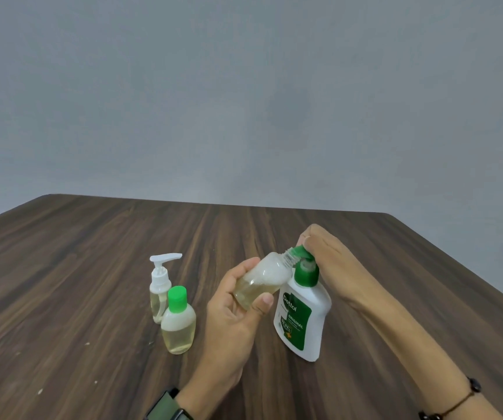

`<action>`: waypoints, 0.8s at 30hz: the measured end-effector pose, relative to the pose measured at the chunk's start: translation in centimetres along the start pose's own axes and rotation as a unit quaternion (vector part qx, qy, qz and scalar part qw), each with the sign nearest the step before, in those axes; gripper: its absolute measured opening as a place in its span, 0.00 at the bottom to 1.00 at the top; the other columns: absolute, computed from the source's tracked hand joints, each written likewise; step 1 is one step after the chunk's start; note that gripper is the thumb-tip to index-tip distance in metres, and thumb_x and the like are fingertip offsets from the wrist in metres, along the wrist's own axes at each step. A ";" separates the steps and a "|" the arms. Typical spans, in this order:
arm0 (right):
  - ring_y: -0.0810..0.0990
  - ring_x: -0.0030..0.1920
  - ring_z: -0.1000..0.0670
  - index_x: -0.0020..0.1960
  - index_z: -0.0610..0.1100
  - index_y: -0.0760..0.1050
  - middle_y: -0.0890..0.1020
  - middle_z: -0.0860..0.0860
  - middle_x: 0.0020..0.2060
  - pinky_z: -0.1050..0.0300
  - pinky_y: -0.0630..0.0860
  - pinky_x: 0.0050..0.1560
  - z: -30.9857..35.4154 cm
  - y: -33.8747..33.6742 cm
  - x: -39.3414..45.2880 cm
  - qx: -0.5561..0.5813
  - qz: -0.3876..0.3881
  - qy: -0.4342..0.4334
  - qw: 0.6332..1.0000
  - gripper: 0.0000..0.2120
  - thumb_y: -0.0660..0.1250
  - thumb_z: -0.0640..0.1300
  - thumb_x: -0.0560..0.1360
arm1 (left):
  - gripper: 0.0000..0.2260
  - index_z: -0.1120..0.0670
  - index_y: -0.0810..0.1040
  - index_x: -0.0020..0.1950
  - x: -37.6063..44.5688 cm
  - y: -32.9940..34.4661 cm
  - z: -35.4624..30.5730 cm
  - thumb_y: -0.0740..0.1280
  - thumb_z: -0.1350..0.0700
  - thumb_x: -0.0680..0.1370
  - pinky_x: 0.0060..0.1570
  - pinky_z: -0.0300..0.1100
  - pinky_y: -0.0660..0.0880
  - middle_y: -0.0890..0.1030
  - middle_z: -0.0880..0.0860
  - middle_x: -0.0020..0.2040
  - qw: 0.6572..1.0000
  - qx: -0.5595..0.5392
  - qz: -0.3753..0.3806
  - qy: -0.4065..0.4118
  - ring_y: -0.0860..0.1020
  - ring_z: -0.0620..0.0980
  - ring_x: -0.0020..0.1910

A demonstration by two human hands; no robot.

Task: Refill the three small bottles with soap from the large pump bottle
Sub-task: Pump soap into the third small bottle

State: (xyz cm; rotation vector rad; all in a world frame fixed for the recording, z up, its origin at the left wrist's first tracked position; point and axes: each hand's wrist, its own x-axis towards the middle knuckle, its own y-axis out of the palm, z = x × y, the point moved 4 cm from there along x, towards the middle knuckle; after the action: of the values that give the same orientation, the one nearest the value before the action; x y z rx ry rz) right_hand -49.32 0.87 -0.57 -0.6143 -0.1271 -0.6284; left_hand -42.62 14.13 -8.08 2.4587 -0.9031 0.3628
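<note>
The large white pump bottle (301,316) with a green label and green pump stands on the table right of centre. My right hand (324,253) is curled over its green pump head. My left hand (235,310) grips a small uncapped clear bottle (262,280), tilted with its threaded neck at the pump's nozzle; it holds yellowish soap and foam. To the left stand a small bottle with a green cap (178,322) and, behind it, a small bottle with a white pump (160,286), both holding yellowish soap.
The dark wood table (92,268) runs to a far edge before a grey wall. Its right edge slants down past my right forearm. A watch is on my left wrist, a bead bracelet on my right.
</note>
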 end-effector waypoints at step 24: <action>0.68 0.34 0.55 0.37 0.46 0.64 0.71 0.50 0.36 0.60 0.65 0.37 -1.0 0.6 -0.4 0.003 -0.010 -0.004 1.000 0.12 0.52 0.42 0.79 | 0.22 0.53 0.75 0.57 -0.1 -0.1 0.5 0.73 0.58 0.65 0.47 0.33 0.76 0.83 0.45 0.50 1.000 -0.003 0.000 -0.011 0.81 0.42 0.50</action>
State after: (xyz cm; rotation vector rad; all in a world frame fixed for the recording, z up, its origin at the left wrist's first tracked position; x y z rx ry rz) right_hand -49.36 0.87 -1.77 -0.6101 -0.1421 -0.6450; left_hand -42.57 13.98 -8.63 2.4607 -0.9117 0.3333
